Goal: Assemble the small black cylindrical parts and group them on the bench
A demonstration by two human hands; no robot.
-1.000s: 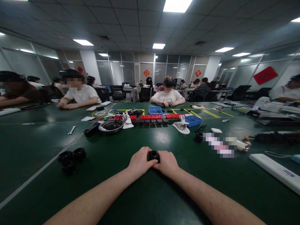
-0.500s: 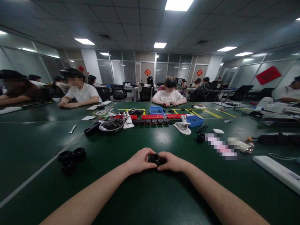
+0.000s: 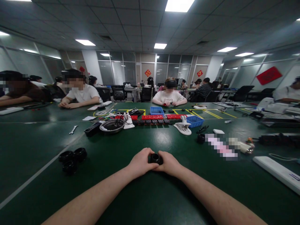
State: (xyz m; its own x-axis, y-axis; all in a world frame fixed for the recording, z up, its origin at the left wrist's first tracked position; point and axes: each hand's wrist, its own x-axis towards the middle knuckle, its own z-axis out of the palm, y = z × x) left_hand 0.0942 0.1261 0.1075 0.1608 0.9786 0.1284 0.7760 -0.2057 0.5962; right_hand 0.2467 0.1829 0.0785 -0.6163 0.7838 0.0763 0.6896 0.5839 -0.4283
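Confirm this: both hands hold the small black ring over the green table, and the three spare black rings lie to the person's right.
Wrong side. The head view shows the three spare black rings to the person's left. The left hand and right hand do hold the small black ring over the green table.

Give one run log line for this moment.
left hand: holds black ring part | right hand: holds same part | table: green

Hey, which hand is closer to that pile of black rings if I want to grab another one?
Left. The left hand is on the same side as the black rings; the right hand would likely have to cross over the black ring both hold.
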